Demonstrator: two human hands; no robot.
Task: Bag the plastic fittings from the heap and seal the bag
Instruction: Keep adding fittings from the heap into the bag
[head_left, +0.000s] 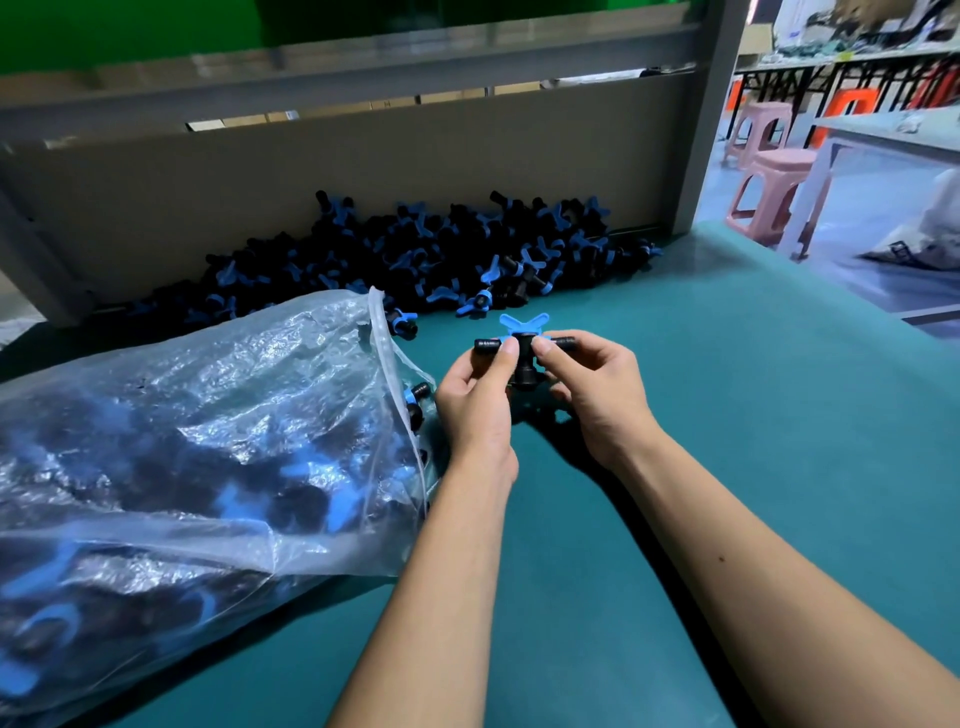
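A heap of black plastic fittings with blue butterfly handles (426, 249) lies along the cardboard wall at the back of the table. A clear plastic bag (208, 441), its open mouth facing right, lies at the left and holds several fittings. Just right of the bag's mouth, my left hand (475, 400) and my right hand (597, 384) together pinch fittings (523, 343) held a little above the table. The blue handle sticks up between my thumbs. How many fittings are in my hands I cannot tell.
The green table top (727, 415) stretches to the right and front. A cardboard panel (363, 171) and a grey metal frame (711, 114) close off the back. Pink stools (769, 176) stand on the floor beyond the right edge. One loose fitting (404, 323) lies by the bag's mouth.
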